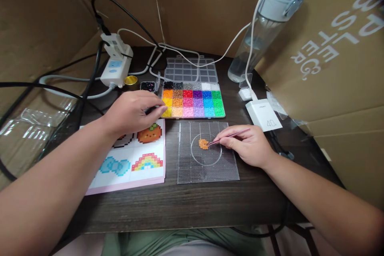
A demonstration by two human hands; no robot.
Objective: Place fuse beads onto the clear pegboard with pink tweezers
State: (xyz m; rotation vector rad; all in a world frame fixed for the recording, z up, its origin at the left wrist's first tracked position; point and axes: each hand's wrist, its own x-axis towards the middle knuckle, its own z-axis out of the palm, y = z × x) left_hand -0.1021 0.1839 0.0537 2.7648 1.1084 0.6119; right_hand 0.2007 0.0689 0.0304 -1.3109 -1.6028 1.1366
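My right hand [246, 144] pinches pink tweezers [231, 136], their tips at the right side of a small orange bead figure [203, 144]. That figure lies on a clear pegboard [192, 172], inside a thin pale circle [206, 165]. At the left edge of the bead box [193, 100], my left hand [135, 112] has its thumb and fingertips drawn together over the yellow beads; anything between them is hidden. Under my left wrist lies a pattern sheet [147, 182] with pixel pictures, among them an orange fruit and a rainbow, partly covered by my arm.
Behind my left hand stand a small case of black beads [148, 87] and a gold round tin [131, 81]. A power strip [115, 66] with cables is back left. A water bottle [264, 32] and a white charger [264, 115] stand right. Cardboard walls [192, 4] enclose the table.
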